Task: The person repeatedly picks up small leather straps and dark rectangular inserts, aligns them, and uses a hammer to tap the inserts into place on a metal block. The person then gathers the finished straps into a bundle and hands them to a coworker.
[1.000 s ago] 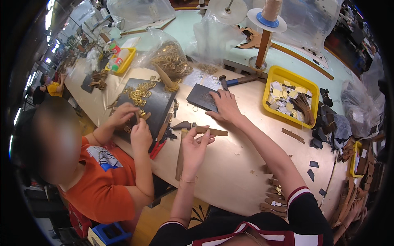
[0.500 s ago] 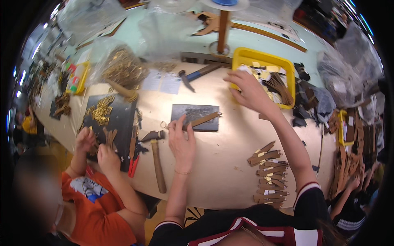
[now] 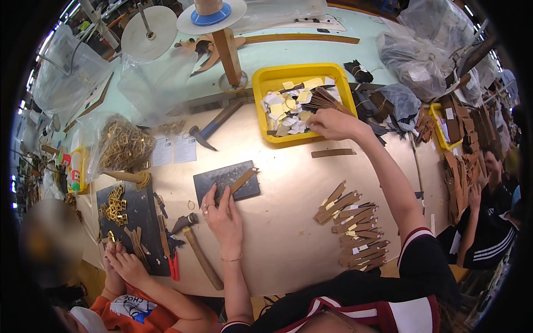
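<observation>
The left hand point(image 3: 223, 220), fingers loosely parted, rests on the brown strip point(image 3: 242, 180) on the black block point(image 3: 210, 182), mid-worktop point(image 3: 288, 222) — best kept flat. By the worktop's far edge, the right hand point(image 3: 332, 124) dips into the yellow tray point(image 3: 257, 105) — grip contents unclear; a light pinch suits small scraps point(image 3: 276, 109).

blue-and-brown hammer point(image 3: 214, 126), clear bag of gold buckles point(image 3: 125, 142), thread spool point(image 3: 208, 5), printed sheets point(image 3: 185, 149)

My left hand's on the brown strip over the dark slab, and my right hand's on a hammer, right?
Not the last part: the head view shows your right hand at the yellow tray. Your left hand is on the brown strip over the dark slab.
</observation>
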Demonstrator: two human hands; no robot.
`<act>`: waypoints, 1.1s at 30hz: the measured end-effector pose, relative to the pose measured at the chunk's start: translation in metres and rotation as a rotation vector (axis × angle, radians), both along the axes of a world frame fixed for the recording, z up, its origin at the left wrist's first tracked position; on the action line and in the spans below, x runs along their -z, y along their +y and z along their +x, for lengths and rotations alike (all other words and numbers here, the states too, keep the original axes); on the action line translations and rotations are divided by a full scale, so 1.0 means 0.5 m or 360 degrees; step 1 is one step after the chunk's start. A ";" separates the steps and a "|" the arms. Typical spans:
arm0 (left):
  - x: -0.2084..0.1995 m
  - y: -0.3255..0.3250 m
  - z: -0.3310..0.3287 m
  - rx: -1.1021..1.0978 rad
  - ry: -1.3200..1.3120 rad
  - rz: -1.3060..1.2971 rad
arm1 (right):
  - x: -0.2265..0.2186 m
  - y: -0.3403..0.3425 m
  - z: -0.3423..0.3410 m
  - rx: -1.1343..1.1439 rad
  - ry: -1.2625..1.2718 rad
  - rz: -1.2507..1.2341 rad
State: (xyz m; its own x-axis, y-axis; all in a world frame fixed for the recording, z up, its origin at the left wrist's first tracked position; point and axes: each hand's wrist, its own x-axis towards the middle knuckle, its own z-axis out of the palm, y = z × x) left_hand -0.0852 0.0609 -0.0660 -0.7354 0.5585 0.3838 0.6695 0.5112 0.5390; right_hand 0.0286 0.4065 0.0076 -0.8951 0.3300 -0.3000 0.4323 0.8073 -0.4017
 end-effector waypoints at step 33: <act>0.000 -0.010 -0.002 0.0061 -0.0142 0.0119 | 0.032 0.191 -0.150 -0.0107 0.0245 0.0312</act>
State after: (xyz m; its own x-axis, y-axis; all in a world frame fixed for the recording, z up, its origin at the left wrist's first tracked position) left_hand -0.0863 0.0557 -0.0659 -0.7470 0.5594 0.3593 0.6355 0.4421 0.6330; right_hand -0.0466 0.5022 -0.0083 -0.9472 0.3064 -0.0948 0.3207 0.9013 -0.2914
